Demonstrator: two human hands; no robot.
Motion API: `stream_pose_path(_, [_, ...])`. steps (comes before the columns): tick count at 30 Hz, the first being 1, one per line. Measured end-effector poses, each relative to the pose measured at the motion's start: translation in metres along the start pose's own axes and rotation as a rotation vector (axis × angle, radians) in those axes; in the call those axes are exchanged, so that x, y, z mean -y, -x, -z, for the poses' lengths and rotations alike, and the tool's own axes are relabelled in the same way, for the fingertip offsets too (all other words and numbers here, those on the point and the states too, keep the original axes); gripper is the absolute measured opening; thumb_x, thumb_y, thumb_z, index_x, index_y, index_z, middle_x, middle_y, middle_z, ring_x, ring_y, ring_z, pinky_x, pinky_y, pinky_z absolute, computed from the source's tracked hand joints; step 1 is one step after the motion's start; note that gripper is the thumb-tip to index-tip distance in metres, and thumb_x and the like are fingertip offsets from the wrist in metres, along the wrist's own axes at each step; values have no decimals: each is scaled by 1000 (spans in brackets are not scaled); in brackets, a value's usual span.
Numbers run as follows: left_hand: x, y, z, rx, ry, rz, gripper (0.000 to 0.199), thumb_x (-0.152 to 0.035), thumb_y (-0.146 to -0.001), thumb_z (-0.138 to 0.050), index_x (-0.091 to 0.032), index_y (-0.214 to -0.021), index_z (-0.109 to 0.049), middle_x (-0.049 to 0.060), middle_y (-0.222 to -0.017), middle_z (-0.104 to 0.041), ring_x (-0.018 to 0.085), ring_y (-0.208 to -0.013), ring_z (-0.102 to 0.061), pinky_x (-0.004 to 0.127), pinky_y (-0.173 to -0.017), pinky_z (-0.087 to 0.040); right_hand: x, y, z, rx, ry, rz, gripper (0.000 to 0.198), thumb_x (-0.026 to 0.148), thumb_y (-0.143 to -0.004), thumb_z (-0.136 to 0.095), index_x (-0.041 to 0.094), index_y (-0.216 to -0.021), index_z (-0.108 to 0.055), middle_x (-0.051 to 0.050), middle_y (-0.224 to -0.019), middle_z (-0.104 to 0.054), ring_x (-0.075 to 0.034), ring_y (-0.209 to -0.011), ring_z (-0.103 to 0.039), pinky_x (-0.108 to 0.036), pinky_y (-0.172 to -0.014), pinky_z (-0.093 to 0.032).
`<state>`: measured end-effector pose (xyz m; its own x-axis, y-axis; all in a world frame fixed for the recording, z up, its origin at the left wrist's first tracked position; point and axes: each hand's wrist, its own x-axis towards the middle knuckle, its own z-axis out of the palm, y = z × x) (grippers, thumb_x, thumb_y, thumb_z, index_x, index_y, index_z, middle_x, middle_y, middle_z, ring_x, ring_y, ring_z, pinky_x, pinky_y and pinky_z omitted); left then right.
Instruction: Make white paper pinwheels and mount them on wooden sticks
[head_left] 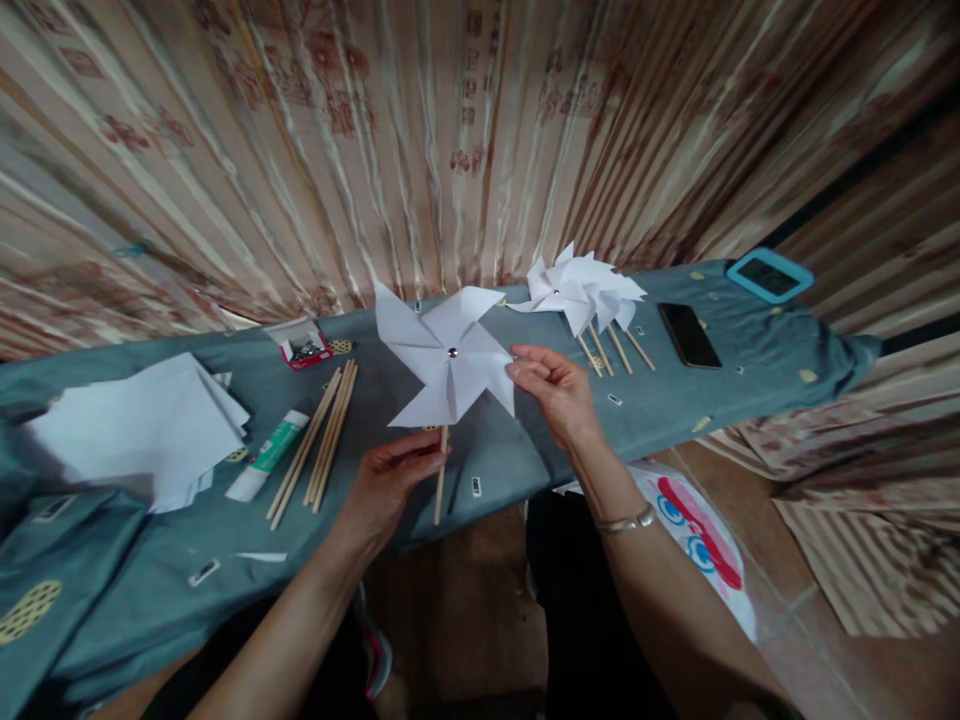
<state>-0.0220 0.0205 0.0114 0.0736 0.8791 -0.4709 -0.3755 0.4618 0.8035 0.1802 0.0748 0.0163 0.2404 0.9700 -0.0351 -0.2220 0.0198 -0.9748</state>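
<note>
Person's left hand (pixel 401 472) low, closed around the wooden stick (pixel 439 495) below the paper pinwheel (pixel 427 350), right hand (pixel 553 388) higher, pinching a blade (pixel 491 368) at the pinwheel's right, hub (pixel 452 353) above left hand

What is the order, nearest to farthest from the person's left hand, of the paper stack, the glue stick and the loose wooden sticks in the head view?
1. Loose wooden sticks: on the table, just left of the left hand.
2. Glue stick: lying to the left of the sticks.
3. Paper stack: farthest left, beyond the glue stick.
</note>
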Motion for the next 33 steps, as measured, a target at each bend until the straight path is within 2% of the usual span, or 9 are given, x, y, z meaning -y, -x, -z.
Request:
stream_pose_path(6, [3, -3, 3, -15, -3, -33, 37, -26, -38, -92, -21, -72, -79, 3, -73, -76, 16, -74, -68, 28, -80, -52, 3, 8, -3, 55, -40, -94, 38, 32, -48, -90, 21, -81, -73, 5, -61, -69, -8, -55, -58, -22, -55, -45])
stream_pose_path(17, [5, -5, 3, -21, -16, -73, 37, -27, -41, -92, -21, -76, -80, 4, -77, -77, 15, -75, -67, 27, -80, -50, 0, 23, -19, 160, -119, -247, 43, 35, -43, -93, 22, -78, -73, 6, -61, -71, -9, -54, -62, -20, -52, -47])
stream_pose_path(22, [6, -6, 3, 8, -16, -93, 36, -25, -44, -91, -19, -78, -80, 5, -75, -76, 17, -75, -67, 30, -82, -50, -3, 29, -24, 205, -153, -280, 43, 37, -43, -94, 22, -77, -73, 5, -66, -74, -8, -55, -64, -19, -53, -49])
stream_pose_path(29, [8, -6, 1, 57, -30, -131, 28, -24, -50, -89, -18, -75, -79, 4, -76, -75, 19, -77, -66, 34, -90, -48, -8, 37, -33, 286, -188, -321, 38, 34, -50, -93, 20, -79, -73, 3, -67, -73, -8, -57, -64, -18, -54, -50])
stream_pose_path(33, [13, -8, 1, 95, -53, -170, 27, -26, -56, -86, -19, -81, -79, 4, -82, -77, 21, -85, -67, 35, -93, -48, -12, 39, -39, 327, -147, -282, 40, 41, -49, -92, 20, -74, -69, 4, -63, -70, -9, -53, -60, -21, -51, -49])
